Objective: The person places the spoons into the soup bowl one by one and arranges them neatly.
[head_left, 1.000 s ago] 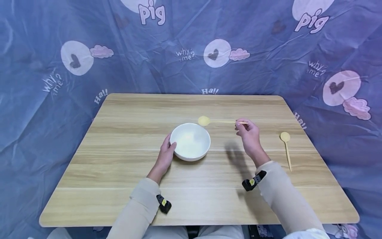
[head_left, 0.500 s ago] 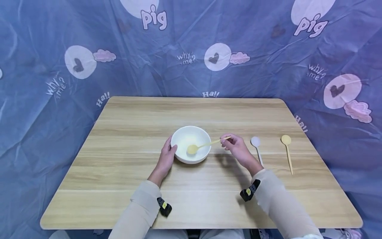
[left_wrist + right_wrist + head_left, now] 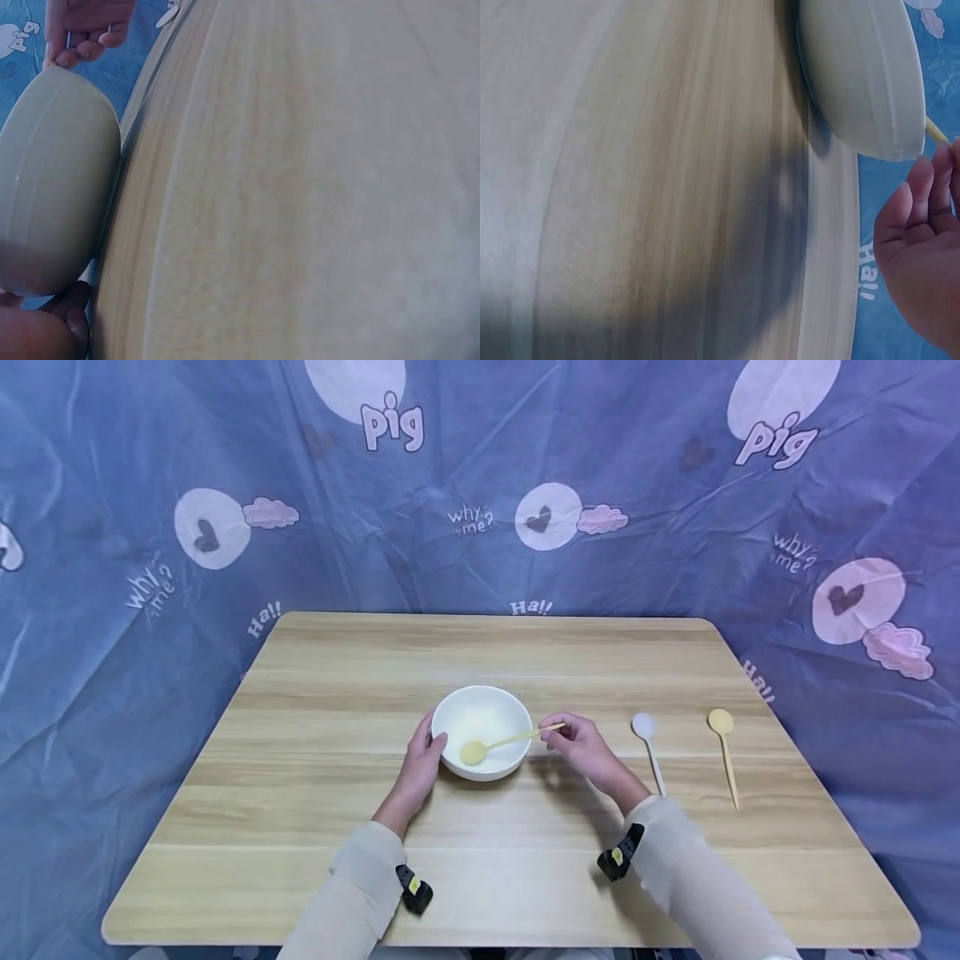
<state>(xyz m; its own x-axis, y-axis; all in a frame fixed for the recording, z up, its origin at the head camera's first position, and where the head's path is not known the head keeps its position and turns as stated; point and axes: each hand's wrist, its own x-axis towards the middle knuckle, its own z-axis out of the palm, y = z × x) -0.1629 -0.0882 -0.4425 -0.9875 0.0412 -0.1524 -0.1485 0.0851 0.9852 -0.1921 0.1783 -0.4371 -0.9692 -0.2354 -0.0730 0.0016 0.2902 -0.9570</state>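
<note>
A white bowl (image 3: 480, 714) stands near the middle of the table, and my left hand (image 3: 418, 766) grips its left side with the thumb at the rim. My right hand (image 3: 588, 753) pinches the handle end of a yellow spoon (image 3: 474, 752). The spoon's round head is inside the bowl, and its handle slants up over the right rim. In the right wrist view the bowl (image 3: 866, 75) hides most of the spoon; a short piece of handle (image 3: 934, 131) shows by the fingertips. The left wrist view shows the bowl's outer wall (image 3: 60, 180) with left fingers (image 3: 45, 330) at its near side.
To the right of my right hand lies a white spoon (image 3: 643, 727), its handle end close to the sleeve. Farther right is a second yellow spoon (image 3: 722, 722). The wooden table (image 3: 300, 827) is backed by a blue printed cloth (image 3: 420, 560).
My right hand has brought the yellow spoon from behind the bowl's right side down and left, its head now inside the bowl. The white spoon has come into view. The left hand stays on the bowl.
</note>
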